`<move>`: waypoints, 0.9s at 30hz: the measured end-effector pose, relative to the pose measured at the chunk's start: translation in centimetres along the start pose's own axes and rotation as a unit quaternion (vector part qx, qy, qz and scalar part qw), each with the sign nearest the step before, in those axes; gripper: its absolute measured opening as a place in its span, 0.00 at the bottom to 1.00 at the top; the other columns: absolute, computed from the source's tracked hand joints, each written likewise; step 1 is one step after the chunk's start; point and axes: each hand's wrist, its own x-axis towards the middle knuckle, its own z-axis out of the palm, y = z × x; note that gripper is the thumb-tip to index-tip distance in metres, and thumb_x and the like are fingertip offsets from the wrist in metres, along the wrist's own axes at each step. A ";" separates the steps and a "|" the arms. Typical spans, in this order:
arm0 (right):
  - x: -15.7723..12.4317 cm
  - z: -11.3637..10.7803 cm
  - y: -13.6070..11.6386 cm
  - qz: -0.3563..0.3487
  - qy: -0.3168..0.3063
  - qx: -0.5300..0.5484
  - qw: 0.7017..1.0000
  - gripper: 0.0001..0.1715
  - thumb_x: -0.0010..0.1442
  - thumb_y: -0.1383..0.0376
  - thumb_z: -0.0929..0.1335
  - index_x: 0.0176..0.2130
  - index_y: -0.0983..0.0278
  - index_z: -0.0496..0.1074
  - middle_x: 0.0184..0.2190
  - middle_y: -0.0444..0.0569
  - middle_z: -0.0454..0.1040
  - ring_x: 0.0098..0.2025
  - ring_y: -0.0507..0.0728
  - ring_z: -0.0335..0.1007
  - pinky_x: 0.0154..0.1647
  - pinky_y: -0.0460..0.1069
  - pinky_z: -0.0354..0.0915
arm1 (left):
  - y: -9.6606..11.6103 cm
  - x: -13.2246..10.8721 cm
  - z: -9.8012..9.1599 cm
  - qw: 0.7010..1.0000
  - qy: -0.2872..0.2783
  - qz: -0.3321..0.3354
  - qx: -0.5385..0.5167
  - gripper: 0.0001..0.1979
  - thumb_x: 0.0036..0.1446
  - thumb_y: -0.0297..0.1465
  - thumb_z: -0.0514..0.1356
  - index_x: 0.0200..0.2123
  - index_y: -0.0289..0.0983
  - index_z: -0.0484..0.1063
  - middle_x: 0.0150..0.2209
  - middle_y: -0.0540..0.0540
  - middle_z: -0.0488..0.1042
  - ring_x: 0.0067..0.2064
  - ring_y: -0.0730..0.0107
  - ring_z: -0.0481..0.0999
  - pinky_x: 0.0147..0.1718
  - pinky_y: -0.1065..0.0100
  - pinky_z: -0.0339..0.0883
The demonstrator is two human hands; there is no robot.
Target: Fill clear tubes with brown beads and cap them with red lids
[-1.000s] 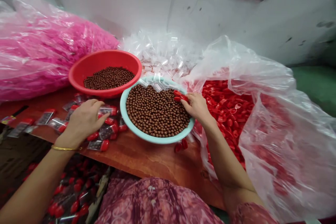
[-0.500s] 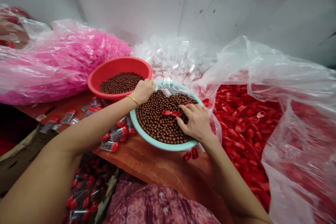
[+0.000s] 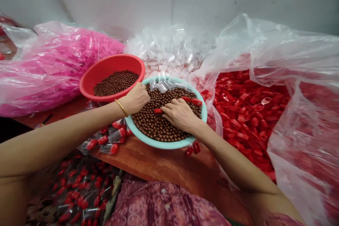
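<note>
A light-blue basin (image 3: 165,144) holds many small round brown balls (image 3: 148,122), with several clear plastic containers (image 3: 161,85) lying at its far rim. My left hand (image 3: 136,98), with a gold bangle at the wrist, is closed over the basin's left rim; anything inside its fingers is hidden. Over the balls, my right hand (image 3: 181,114) has its fingers closed on a red plastic cap (image 3: 158,111), one end of which sticks out left of the fingertips. Another red cap (image 3: 192,101) lies just behind this hand, near the right rim.
Left of the basin stands a red bowl (image 3: 87,81) of similar balls, beside a bag of pink pieces (image 3: 66,53). A plastic bag of red caps (image 3: 243,120) fills the right. Filled containers with red caps (image 3: 113,136) lie on the table and in a box below.
My right hand has moved left and closed over the red cap lying on the balls. The left hand has drawn slightly left and down, still closed. The camera view has shifted.
</note>
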 end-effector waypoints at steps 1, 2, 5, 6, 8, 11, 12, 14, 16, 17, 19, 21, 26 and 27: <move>0.4 0.0 -0.2 0.005 -0.016 0.000 1.000 0.15 0.65 0.62 0.59 0.40 0.66 0.72 0.34 0.51 0.75 0.38 0.59 0.63 0.39 0.53 0.50 | 0.5 -0.3 -0.4 0.999 -0.040 -0.002 0.026 0.15 0.52 0.19 0.51 0.17 0.33 0.70 0.18 0.42 0.68 0.29 0.64 0.68 0.31 0.63 0.55; 0.7 0.0 -0.3 0.009 -0.027 0.002 1.000 0.15 0.65 0.64 0.59 0.37 0.66 0.72 0.33 0.52 0.75 0.37 0.59 0.63 0.39 0.53 0.50 | 1.1 -0.4 -0.7 0.995 -0.081 -0.002 0.052 0.14 0.51 0.19 0.52 0.18 0.32 0.72 0.19 0.41 0.70 0.30 0.63 0.69 0.30 0.63 0.55; 0.8 0.4 -0.2 0.034 -0.017 0.030 0.999 0.14 0.64 0.66 0.59 0.35 0.67 0.72 0.32 0.54 0.75 0.37 0.59 0.65 0.39 0.53 0.52 | 2.4 0.1 -1.4 0.979 -0.181 -0.002 0.091 0.12 0.52 0.20 0.52 0.25 0.30 0.75 0.26 0.38 0.74 0.32 0.62 0.72 0.28 0.65 0.56; 0.6 0.6 0.1 0.054 0.007 0.053 0.997 0.14 0.64 0.66 0.59 0.36 0.67 0.72 0.32 0.54 0.75 0.37 0.59 0.66 0.39 0.53 0.53 | 2.7 0.5 -1.4 0.977 -0.196 -0.006 0.086 0.12 0.52 0.19 0.52 0.27 0.29 0.76 0.27 0.37 0.75 0.32 0.62 0.73 0.27 0.66 0.56; 0.0 1.2 0.8 0.110 0.089 0.136 0.981 0.12 0.63 0.66 0.59 0.39 0.66 0.70 0.35 0.54 0.75 0.38 0.58 0.67 0.40 0.52 0.57 | 3.1 1.1 -1.0 0.974 -0.216 -0.022 0.064 0.13 0.53 0.19 0.50 0.30 0.28 0.76 0.28 0.36 0.76 0.31 0.63 0.74 0.26 0.67 0.57; -0.6 2.1 1.8 0.179 0.240 0.317 0.900 0.10 0.63 0.64 0.59 0.41 0.63 0.67 0.36 0.51 0.74 0.37 0.55 0.70 0.38 0.50 0.62 | 3.4 1.6 0.2 0.979 -0.195 -0.063 -0.011 0.12 0.53 0.20 0.51 0.32 0.29 0.75 0.31 0.37 0.77 0.34 0.62 0.76 0.30 0.68 0.62; -0.6 2.3 2.0 0.194 0.277 0.374 0.863 0.09 0.63 0.62 0.60 0.41 0.63 0.65 0.35 0.49 0.74 0.34 0.53 0.70 0.37 0.49 0.64 | 3.4 1.7 0.6 0.980 -0.178 -0.082 -0.046 0.12 0.52 0.21 0.52 0.32 0.30 0.75 0.33 0.38 0.77 0.36 0.62 0.76 0.32 0.68 0.63; -0.6 2.6 2.3 0.216 0.326 0.464 0.794 0.08 0.62 0.60 0.61 0.40 0.62 0.63 0.33 0.46 0.74 0.29 0.51 0.70 0.32 0.48 0.65 | 3.5 1.7 1.6 0.972 -0.143 -0.126 -0.139 0.10 0.49 0.21 0.53 0.30 0.32 0.74 0.33 0.41 0.77 0.37 0.63 0.75 0.35 0.68 0.65; -0.4 2.7 2.4 0.230 0.353 0.520 0.743 0.09 0.60 0.59 0.63 0.38 0.61 0.61 0.31 0.45 0.74 0.26 0.50 0.69 0.29 0.47 0.65 | 3.4 1.6 2.4 0.953 -0.124 -0.160 -0.225 0.09 0.48 0.21 0.54 0.28 0.33 0.74 0.31 0.44 0.77 0.36 0.65 0.75 0.36 0.69 0.65; -0.3 2.7 2.4 0.235 0.363 0.537 0.725 0.09 0.59 0.59 0.64 0.37 0.61 0.61 0.30 0.44 0.75 0.26 0.50 0.69 0.29 0.46 0.66 | 3.3 1.6 2.7 0.943 -0.116 -0.169 -0.261 0.08 0.48 0.21 0.54 0.28 0.33 0.74 0.30 0.46 0.77 0.35 0.67 0.75 0.36 0.70 0.66; -0.2 2.5 2.3 0.242 0.374 0.556 0.702 0.11 0.57 0.58 0.66 0.36 0.60 0.61 0.29 0.42 0.75 0.25 0.49 0.69 0.28 0.46 0.66 | 3.2 1.5 3.1 0.912 -0.089 -0.176 -0.359 0.08 0.49 0.23 0.55 0.31 0.33 0.74 0.31 0.48 0.77 0.35 0.70 0.74 0.37 0.71 0.66; -0.2 2.2 2.3 0.247 0.380 0.565 0.690 0.12 0.55 0.58 0.68 0.36 0.61 0.62 0.28 0.42 0.75 0.24 0.48 0.69 0.28 0.46 0.66 | 3.0 1.3 3.2 0.846 -0.053 -0.182 -0.499 0.10 0.48 0.24 0.57 0.36 0.31 0.73 0.33 0.48 0.77 0.36 0.72 0.74 0.39 0.71 0.66; -0.4 1.8 2.1 0.254 0.354 0.552 0.710 0.12 0.52 0.58 0.69 0.34 0.63 0.68 0.24 0.41 0.74 0.21 0.48 0.67 0.24 0.45 0.65 | 3.7 0.2 2.0 0.665 0.007 -0.189 -0.722 0.14 0.42 0.24 0.63 0.36 0.30 0.70 0.35 0.46 0.76 0.37 0.73 0.74 0.42 0.68 0.65; -0.4 1.9 2.0 0.252 0.345 0.552 0.716 0.11 0.52 0.58 0.69 0.32 0.63 0.68 0.23 0.41 0.73 0.20 0.48 0.66 0.22 0.44 0.64 | 4.0 -0.1 1.7 0.644 0.014 -0.183 -0.742 0.15 0.42 0.25 0.64 0.36 0.31 0.69 0.35 0.46 0.76 0.38 0.72 0.74 0.42 0.68 0.66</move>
